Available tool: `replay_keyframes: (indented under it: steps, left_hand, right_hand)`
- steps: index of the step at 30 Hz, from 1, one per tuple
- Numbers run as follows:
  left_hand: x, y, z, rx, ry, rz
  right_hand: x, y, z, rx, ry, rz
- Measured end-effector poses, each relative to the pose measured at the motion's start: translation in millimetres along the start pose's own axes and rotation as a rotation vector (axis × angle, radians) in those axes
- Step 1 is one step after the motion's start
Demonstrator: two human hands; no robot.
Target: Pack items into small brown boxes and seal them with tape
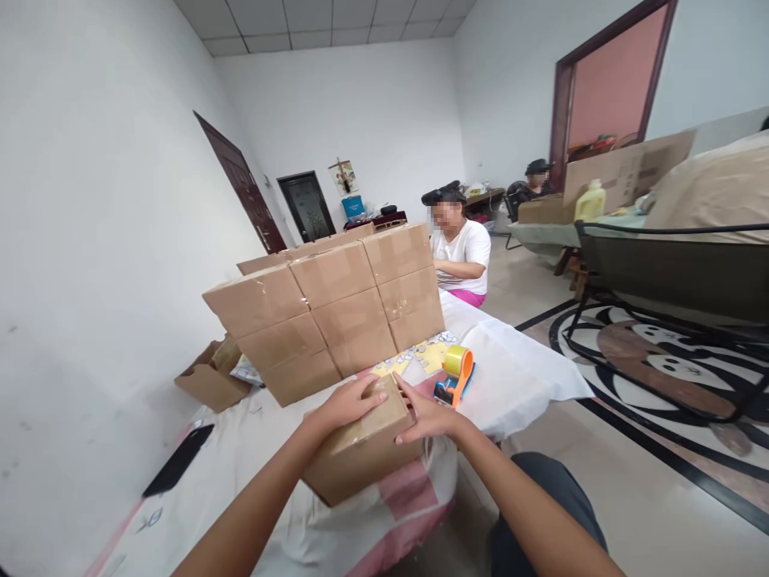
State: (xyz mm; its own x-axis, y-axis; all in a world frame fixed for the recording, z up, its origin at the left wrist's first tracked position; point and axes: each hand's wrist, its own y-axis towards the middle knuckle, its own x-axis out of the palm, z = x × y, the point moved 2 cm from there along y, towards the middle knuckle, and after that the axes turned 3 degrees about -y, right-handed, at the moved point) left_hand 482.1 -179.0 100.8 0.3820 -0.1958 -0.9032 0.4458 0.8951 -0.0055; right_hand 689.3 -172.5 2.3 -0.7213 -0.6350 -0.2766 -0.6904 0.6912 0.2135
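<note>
A small cardboard box (369, 469) sits on the cloth-covered table in front of me, with clear tape on its top. My left hand (352, 405) lies over the top, its fingers on the far side and upper face. At the right end, my right hand (424, 413) grips the box, fingers and thumb apart around the corner; a narrow gap shows there by the flap. Just right of that hand stands an orange and blue tape dispenser (465, 373) with a yellowish roll of tape (455, 360).
Stacked cardboard boxes (336, 300) form a wall behind my box. An open carton (207, 381) and a black phone-like slab (179, 461) are on the left. Across the table sits a person in white (472, 252). A black-framed piece of furniture (673, 276) stands at right.
</note>
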Motion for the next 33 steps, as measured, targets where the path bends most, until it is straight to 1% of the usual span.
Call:
replay_keyframes:
  steps: [4,6,10,14,17,20,22,24,25,26,27,28,30,31,32,33]
  left_hand:
    - [3,-1,3,0.019,0.008,-0.012]
    - [5,-2,6,0.02,0.022,-0.001]
    - [12,-3,15,0.054,0.028,0.016]
    - [15,-4,23,0.056,0.055,0.032]
    - [11,-6,19,0.016,0.054,-0.003]
    - [2,-10,9,-0.02,0.021,-0.036]
    - [-4,-13,4,-0.038,0.017,-0.035]
    - [-8,-15,1,-0.03,0.034,-0.062]
    - [-9,-15,0,-0.02,0.048,-0.085]
    - [-9,-16,0,-0.01,0.065,-0.109]
    - [-9,-17,0,-0.007,0.082,-0.129]
    - [-8,-18,-1,-0.011,0.1,-0.138]
    - [-6,-18,-2,-0.03,0.124,-0.128]
    - [-5,-19,-3,-0.04,0.127,-0.113]
    - [-3,-19,-4,-0.049,0.126,-0.096]
    - [-2,-18,-5,-0.054,0.122,-0.085]
  right_hand:
    - [4,-11,-15,-0.178,-0.243,0.13]
    - [7,-18,-22,-0.223,-0.305,0.162]
    - [6,-33,-24,-0.218,-0.365,0.189]
    - [3,-40,-15,-0.157,-0.42,0.184]
    - [3,-37,-11,-0.134,-0.416,0.193]
    - [5,-28,-15,-0.201,-0.387,0.194]
    - [5,-19,-19,-0.255,-0.383,0.156]
    - [-1,-9,-22,-0.29,-0.386,0.126]
    - [-8,-3,-23,-0.3,-0.391,0.143]
    - [-20,3,-24,-0.303,-0.402,0.193]
    - [-35,9,-24,-0.299,-0.427,0.282]
    - [-55,14,-23,-0.285,-0.471,0.4]
    - [-106,26,-17,-0.22,-0.593,0.637]
    - [-134,31,-11,-0.163,-0.643,0.716]
    - [-163,35,-2,-0.067,-0.688,0.793]
    - [-191,39,9,0.067,-0.746,0.828]
